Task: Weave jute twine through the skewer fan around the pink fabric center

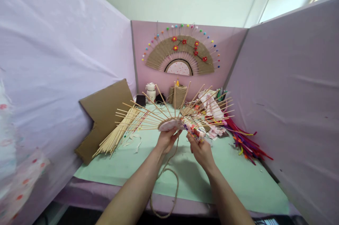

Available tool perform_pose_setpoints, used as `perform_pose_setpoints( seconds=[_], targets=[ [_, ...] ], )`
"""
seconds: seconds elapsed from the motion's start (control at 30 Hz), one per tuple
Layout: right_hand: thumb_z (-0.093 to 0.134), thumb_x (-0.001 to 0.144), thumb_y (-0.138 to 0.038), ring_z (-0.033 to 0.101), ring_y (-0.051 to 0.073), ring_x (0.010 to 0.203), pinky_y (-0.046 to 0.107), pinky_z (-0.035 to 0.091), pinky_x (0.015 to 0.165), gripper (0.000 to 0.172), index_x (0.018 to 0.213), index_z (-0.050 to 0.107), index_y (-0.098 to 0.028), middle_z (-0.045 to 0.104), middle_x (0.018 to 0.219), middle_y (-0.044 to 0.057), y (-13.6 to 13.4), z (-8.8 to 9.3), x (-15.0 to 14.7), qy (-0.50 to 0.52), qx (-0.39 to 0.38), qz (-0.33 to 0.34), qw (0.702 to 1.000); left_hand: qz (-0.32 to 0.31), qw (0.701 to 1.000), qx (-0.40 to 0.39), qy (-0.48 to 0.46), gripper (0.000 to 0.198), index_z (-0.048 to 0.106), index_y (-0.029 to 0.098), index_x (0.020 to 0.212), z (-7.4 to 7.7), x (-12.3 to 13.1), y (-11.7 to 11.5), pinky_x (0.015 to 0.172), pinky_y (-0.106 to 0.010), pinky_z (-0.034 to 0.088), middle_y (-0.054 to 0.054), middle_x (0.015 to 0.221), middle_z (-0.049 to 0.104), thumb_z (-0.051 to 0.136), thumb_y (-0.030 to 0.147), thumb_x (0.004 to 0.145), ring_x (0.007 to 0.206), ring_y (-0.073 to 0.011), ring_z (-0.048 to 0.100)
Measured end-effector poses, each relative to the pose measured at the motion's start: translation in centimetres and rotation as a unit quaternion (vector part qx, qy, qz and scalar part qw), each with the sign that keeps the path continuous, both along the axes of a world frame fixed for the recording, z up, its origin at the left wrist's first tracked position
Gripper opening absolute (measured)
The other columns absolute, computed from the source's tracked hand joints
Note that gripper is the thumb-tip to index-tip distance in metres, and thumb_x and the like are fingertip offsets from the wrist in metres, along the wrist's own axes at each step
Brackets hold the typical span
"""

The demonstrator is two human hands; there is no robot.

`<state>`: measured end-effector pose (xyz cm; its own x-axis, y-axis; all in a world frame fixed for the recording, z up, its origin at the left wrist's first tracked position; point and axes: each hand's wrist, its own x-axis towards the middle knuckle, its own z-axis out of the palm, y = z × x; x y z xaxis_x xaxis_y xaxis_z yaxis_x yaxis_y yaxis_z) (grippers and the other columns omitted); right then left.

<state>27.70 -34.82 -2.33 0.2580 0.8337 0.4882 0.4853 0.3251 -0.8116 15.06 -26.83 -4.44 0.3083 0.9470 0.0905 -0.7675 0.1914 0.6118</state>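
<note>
My left hand (167,141) grips the lower edge of a fan frame, whose thin wooden sticks (148,109) spread out from a half-round, cloth-covered base (169,124). Twine runs along the curved edge of that base, and a loose length of twine (177,179) hangs past my left hand and loops over the table's front edge. In my right hand (200,150) is what looks like a glue gun (194,129) with a colourful printed body, its front end close to the right side of the base. Whether its tip touches the base cannot be made out.
On the left lie a bundle of wooden sticks (116,135) and a cardboard sheet (107,112). Twine spools (181,95) and a white bottle (150,92) stand at the back. Cloth scraps (212,107) and pipe cleaners (246,142) lie right. A finished fan (182,54) hangs behind.
</note>
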Motion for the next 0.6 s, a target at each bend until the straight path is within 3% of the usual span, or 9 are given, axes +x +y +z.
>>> perform_pose_setpoints(
  seconds=[0.6],
  targets=[
    [0.050,0.088,-0.058,0.060,0.018,0.062,0.026,0.046,0.058,0.043,0.082,0.068,-0.019,0.059,0.055,0.002,-0.04,-0.21,0.46,0.002,0.004,-0.005,1.000,0.005,1.000,0.004,0.008,0.037,0.070,0.017,0.093,0.26,0.00,-0.16,0.107,-0.045,0.040,-0.004,0.099,0.073,0.086,0.017,0.059,0.102,-0.0207,0.066]
  ],
)
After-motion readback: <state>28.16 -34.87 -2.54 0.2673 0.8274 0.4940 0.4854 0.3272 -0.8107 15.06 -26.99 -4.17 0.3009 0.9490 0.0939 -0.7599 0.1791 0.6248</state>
